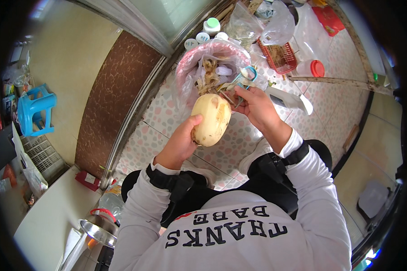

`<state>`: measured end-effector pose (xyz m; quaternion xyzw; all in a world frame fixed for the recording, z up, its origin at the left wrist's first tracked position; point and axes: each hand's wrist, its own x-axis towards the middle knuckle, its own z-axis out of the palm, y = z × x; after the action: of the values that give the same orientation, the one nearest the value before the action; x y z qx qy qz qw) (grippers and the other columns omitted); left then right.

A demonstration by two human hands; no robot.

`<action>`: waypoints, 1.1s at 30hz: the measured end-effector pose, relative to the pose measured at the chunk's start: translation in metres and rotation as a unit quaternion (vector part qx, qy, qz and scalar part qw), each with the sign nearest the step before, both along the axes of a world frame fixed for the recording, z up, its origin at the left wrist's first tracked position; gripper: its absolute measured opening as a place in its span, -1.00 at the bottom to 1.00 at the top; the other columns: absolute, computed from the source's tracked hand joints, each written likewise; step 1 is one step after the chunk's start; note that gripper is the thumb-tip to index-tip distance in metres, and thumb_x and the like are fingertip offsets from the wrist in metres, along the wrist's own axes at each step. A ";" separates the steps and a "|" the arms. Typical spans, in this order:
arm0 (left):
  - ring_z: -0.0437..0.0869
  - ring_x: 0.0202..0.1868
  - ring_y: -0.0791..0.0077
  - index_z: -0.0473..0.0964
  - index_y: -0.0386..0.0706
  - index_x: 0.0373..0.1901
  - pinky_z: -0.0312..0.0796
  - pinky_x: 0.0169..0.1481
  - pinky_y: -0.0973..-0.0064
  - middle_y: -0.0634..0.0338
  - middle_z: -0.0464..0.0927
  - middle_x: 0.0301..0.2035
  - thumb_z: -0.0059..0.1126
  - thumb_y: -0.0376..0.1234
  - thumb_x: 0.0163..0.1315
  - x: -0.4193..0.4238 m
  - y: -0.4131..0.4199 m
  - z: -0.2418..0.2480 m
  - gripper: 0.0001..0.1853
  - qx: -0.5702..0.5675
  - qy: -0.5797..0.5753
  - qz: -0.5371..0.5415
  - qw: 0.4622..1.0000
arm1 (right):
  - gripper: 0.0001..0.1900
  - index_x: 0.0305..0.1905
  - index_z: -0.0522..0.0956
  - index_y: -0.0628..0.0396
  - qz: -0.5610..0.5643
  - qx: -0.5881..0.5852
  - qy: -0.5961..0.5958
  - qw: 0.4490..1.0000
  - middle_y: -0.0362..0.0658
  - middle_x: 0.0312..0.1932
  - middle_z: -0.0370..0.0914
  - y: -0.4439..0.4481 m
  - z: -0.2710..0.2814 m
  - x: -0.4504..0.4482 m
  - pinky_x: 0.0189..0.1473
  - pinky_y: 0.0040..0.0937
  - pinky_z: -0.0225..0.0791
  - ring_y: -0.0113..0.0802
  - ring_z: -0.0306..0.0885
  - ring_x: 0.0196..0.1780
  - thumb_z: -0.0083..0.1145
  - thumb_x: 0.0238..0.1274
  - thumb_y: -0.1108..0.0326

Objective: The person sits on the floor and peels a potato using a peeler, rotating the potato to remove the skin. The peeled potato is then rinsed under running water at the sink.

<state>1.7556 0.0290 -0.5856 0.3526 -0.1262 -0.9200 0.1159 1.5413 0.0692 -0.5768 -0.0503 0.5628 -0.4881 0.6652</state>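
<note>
My left hand (181, 140) grips a plump, pale lotus root segment (211, 120) from its left side, thumb on top. Brown patches mark the root's upper part and dark specks its lower end. To its right, my right hand (257, 106) holds a blue peeler (251, 71), with strips of peel caught about it; the fingers partly cover the tool. Both hands are above the near edge of a waste bin (183, 73) lined with a clear bag, its rim pink. Inside lie brownish scraps (208, 73) and a pale ribbed item (223, 70).
White tubs (211, 26) stand behind the bin. Rightward are a red plastic basket (280, 59), a red-lidded jar (315, 68), and plastic bags (278, 23). A blue stool (37, 110) stands far left. Near my left arm sits a metal pot (98, 232).
</note>
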 end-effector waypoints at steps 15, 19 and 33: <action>0.57 0.01 0.04 0.14 -0.26 0.30 0.48 0.04 0.16 -0.08 0.42 0.10 -0.34 -0.05 0.38 -0.004 0.000 0.006 -0.41 0.022 -0.015 0.013 1.000 | -0.75 -0.01 0.49 0.22 0.064 -0.073 0.052 0.994 -0.16 -0.11 0.56 0.001 0.009 0.001 0.02 -0.42 0.39 -0.43 0.53 -0.08 -0.01 0.35 0.30; 0.55 0.04 0.02 0.15 -0.23 0.30 0.46 0.06 0.14 -0.08 0.41 0.11 -0.33 -0.03 0.36 -0.001 -0.001 0.007 -0.40 0.025 0.043 -0.011 0.999 | -0.75 0.01 0.46 0.22 0.015 -0.037 0.003 0.999 -0.13 -0.10 0.55 -0.001 0.004 -0.007 -0.02 -0.38 0.44 -0.41 0.54 -0.09 -0.03 0.37 0.30; 0.60 -0.05 0.11 0.17 -0.22 0.29 0.50 -0.10 0.23 -0.01 0.46 0.07 -0.26 0.00 0.32 -0.001 0.004 -0.004 -0.37 -0.006 0.007 0.011 1.000 | -0.74 -0.01 0.50 0.18 0.020 -0.039 -0.012 0.999 -0.18 -0.14 0.57 0.001 -0.004 -0.002 -0.02 -0.47 0.39 -0.46 0.53 -0.11 0.02 0.33 0.27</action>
<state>1.7548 0.0326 -0.5901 0.3469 -0.1269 -0.9203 0.1292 1.5396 0.0700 -0.5804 -0.0811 0.5339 -0.4970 0.6792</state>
